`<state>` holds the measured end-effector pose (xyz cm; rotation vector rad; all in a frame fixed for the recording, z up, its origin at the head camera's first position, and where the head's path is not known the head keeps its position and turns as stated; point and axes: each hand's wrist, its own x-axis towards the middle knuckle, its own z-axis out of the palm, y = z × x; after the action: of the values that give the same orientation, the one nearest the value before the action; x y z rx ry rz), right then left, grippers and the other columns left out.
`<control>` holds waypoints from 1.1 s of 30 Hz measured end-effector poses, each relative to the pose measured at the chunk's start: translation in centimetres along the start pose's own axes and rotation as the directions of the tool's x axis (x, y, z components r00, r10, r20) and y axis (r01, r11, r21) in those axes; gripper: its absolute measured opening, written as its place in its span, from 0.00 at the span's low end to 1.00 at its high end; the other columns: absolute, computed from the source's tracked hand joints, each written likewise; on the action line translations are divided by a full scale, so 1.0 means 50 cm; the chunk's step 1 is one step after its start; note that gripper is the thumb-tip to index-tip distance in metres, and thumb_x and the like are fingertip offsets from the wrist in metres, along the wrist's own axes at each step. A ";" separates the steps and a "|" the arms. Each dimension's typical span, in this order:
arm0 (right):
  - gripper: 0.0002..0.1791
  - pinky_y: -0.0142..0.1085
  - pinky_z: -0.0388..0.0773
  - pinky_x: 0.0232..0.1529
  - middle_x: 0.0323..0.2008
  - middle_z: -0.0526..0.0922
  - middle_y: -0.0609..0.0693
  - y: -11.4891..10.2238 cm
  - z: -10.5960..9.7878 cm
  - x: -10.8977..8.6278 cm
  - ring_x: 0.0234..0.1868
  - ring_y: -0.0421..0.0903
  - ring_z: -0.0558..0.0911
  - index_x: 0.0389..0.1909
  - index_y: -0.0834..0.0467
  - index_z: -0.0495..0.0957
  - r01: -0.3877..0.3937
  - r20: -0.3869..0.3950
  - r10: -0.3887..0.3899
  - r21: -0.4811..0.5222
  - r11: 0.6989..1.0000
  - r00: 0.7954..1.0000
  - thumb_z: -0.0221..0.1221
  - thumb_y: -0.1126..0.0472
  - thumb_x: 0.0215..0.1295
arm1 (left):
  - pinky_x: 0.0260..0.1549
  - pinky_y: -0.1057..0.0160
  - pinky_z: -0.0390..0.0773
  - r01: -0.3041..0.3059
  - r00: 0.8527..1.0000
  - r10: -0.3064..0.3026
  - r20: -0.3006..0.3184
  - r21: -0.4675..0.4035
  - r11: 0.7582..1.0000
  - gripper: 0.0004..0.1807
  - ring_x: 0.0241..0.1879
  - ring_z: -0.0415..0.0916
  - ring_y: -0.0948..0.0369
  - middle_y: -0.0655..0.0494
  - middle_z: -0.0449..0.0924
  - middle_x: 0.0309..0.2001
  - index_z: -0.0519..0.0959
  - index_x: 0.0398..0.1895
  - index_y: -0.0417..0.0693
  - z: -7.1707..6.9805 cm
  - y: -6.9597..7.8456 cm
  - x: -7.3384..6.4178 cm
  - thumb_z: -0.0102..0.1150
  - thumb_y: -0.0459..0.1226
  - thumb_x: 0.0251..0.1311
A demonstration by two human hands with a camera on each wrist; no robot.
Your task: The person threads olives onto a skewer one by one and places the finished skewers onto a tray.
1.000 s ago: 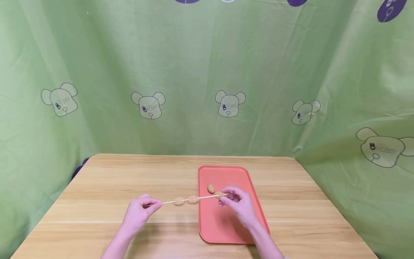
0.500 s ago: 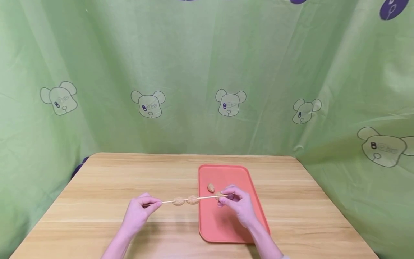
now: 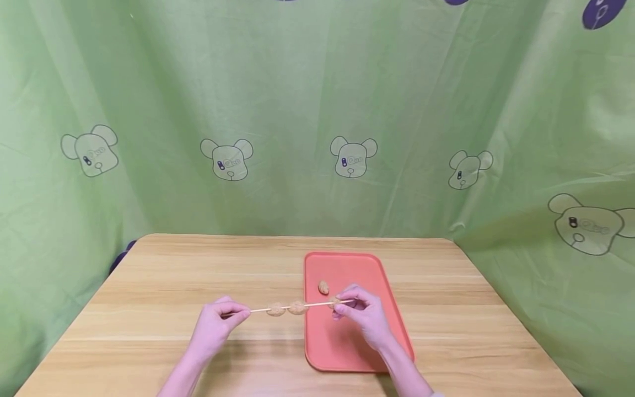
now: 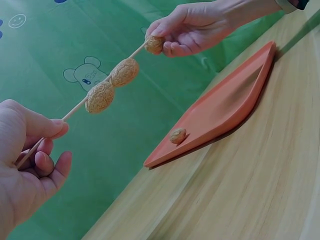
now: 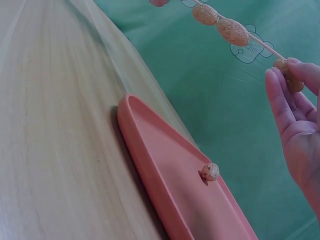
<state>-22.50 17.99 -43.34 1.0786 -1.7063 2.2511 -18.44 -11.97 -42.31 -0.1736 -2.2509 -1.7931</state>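
A thin wooden skewer is held almost level above the table, its right part over the pink tray. Two tan, wrinkled oval balls sit side by side along its middle. My left hand pinches the skewer's left end between thumb and fingers. At the other end, my right hand pinches a third tan wrinkled ball against the skewer; the fingers partly cover it, so how far the stick enters is hidden. Another such ball lies in the tray, left of the right hand.
The pink rectangular tray with a low rim lies right of centre on the wooden table. A green curtain with bear prints hangs behind the table and along both sides.
Both hands keep their grips. The left hand and the two middle balls have shifted very slightly right, and the ball at the right fingers sits a touch lower and further left.
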 end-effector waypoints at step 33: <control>0.14 0.39 0.80 0.33 0.35 0.78 0.52 0.006 0.003 0.002 0.32 0.46 0.83 0.40 0.68 0.79 -0.032 0.061 0.029 0.056 0.998 0.998 0.57 0.81 0.53 | 0.23 0.70 0.68 0.012 0.999 -0.013 0.038 0.015 1.000 0.04 0.24 0.67 0.65 0.58 0.72 0.22 0.83 0.26 0.38 0.006 0.011 -0.005 0.65 0.24 0.46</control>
<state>-22.66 17.73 -43.47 1.1516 -1.7019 2.3225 -18.13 -11.52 -41.94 -0.1925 -2.2957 -1.7931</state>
